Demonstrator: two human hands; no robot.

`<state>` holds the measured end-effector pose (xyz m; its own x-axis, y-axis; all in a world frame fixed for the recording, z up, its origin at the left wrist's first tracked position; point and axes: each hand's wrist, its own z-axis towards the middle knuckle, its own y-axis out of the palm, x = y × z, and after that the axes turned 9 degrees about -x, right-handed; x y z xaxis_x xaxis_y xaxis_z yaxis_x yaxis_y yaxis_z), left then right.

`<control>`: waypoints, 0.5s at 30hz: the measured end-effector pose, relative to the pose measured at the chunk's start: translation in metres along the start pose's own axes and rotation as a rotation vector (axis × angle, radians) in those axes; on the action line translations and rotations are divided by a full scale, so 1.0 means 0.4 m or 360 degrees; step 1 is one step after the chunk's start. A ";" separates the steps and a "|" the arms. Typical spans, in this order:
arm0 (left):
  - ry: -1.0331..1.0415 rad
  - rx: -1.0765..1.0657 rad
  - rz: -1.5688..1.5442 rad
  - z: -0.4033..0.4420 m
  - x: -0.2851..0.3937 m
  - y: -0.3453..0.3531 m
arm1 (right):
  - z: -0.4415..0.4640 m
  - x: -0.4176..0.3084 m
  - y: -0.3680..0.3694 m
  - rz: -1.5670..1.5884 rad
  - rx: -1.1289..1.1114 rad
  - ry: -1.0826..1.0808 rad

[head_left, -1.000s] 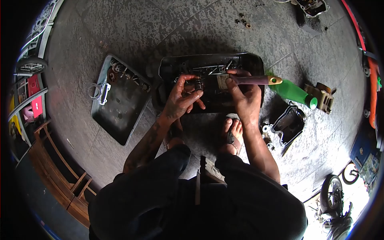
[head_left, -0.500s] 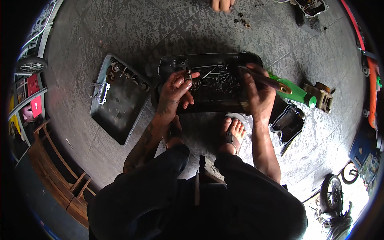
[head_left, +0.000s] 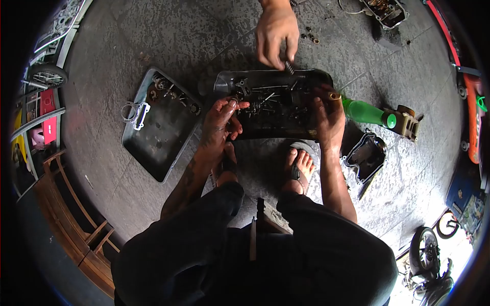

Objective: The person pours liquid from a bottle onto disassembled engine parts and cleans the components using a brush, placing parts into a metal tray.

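Observation:
Over the left end of a black tray (head_left: 270, 135), my left hand (head_left: 220, 122) is closed, thumb pressed on a small coil spring (head_left: 234, 99) that shows only in part. My right hand (head_left: 331, 120) grips a brush (head_left: 334, 96) at the tray's right end; its handle end, with a hole, points up toward me, and its bristles are hidden. Dark metal parts (head_left: 263, 104), some long and thin, lie in the tray. Across from me, another person's hand (head_left: 277, 38) holds a coil spring (head_left: 289, 68) above the tray's far rim.
A grey tray (head_left: 158, 148) with metal parts is at left, a metal gasket-shaped piece (head_left: 139, 116) on its rim. A green bottle (head_left: 370, 113), an engine cylinder (head_left: 408, 125) and a dark cover (head_left: 366, 157) lie at right. Small round parts (head_left: 310, 37) sit on the far floor.
The other person's hand has come in from the far edge with a spring. The brush handle has swung from pointing right to pointing up. The spring in my left hand shows less.

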<state>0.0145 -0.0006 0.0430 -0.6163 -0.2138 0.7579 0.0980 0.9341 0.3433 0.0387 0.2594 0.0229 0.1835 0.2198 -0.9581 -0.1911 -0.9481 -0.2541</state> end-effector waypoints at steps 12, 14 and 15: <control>0.0094 -0.0137 0.0022 -0.058 -0.014 0.008 | -0.228 -0.002 -0.113 0.0396 0.0603 -0.0289; 0.0175 -0.0267 -0.0147 -0.046 -0.028 0.004 | -0.234 0.018 -0.144 0.0295 0.0752 -0.0260; 0.0227 -0.0371 -0.0289 -0.043 -0.041 0.004 | -0.226 0.020 -0.160 0.0316 0.0725 -0.0201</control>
<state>0.0382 -0.0008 0.0407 -0.5259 -0.4244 0.7371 0.1827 0.7900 0.5853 0.1397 0.3011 0.0433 -0.0114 0.0982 -0.9951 -0.6163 -0.7843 -0.0704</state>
